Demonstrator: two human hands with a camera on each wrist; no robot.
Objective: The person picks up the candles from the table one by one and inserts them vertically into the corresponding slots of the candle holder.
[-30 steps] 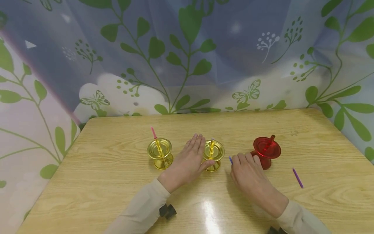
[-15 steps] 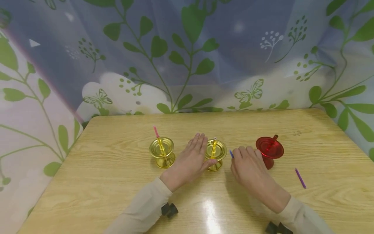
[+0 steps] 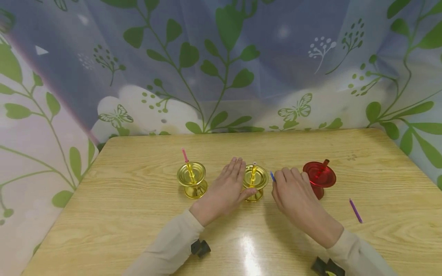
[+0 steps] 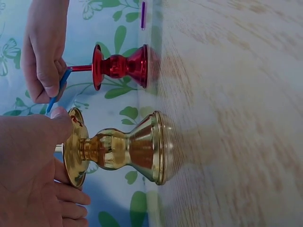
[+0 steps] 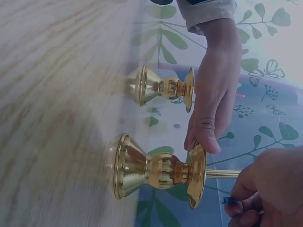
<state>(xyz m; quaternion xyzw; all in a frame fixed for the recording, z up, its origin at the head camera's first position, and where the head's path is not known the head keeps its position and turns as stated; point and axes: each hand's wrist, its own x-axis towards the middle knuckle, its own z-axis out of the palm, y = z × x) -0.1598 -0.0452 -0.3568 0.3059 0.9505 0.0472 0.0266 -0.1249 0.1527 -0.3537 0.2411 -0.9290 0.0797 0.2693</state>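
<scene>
My left hand (image 3: pixel 222 189) lies against the left side of the middle gold candle holder (image 3: pixel 261 178). Its fingers are straight and close together; the thumb reaches over the near edge of the dish. Just right of that holder, my right hand (image 3: pixel 297 197) pinches a thin blue candle (image 3: pixel 272 176), held at a slant above the table. The candle's tip (image 5: pixel 228 200) pokes out between the fingers in the right wrist view. Behind this hand stands a red candle holder (image 3: pixel 326 180), partly covered by it. Fingertips of the left hand are partly hidden behind the gold dish in the left wrist view.
Another gold candle holder (image 3: pixel 195 188) stands at the left with a pink candle (image 3: pixel 185 155) upright in its socket. A purple candle (image 3: pixel 355 211) lies on the wooden table (image 3: pixel 131 214) at the right. A leaf-patterned cloth (image 3: pixel 269 76) hangs behind the table's far edge.
The right hand has risen a little with the blue candle and come closer to the middle gold holder. My left hand keeps its place; the head view has shifted slightly.
</scene>
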